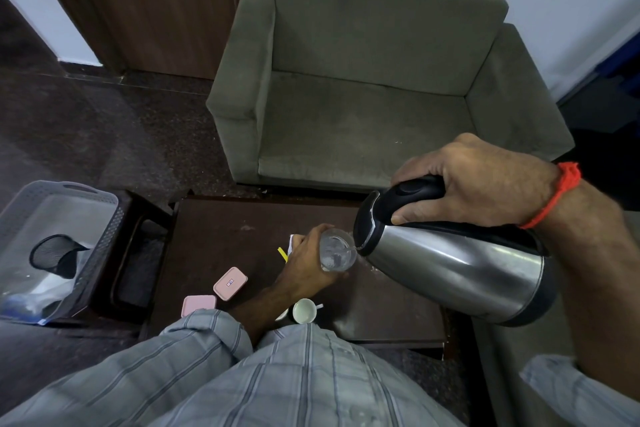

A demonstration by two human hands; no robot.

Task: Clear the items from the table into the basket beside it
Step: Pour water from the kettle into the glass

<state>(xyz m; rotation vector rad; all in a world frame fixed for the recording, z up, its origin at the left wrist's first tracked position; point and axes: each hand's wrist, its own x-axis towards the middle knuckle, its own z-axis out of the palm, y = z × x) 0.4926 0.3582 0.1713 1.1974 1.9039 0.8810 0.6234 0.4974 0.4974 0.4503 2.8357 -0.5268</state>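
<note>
**Two hands engaged above the low dark table**

Two hands work over the dark brown wooden table [242,218]. The right hand [478,184] is wrapped around the black handle of a stainless-steel kettle [450,260], which is tilted with its spout at the rim of a clear drinking glass [337,250]. The left hand [308,260] is curled around that glass, holding it above the tabletop.

On the table lie two pink rectangular lidded boxes [230,282] near the left edge, a white cup [304,310] at the near edge, and a yellow strip [283,253] partly hidden by the left hand.

Left of the table, a grey perforated plastic basket [104,218] rests on a dark stool and contains a black mesh cup [55,253]. Behind the table stands an olive-green fabric armchair [363,80] against a white wall; the floor is dark speckled stone.
</note>
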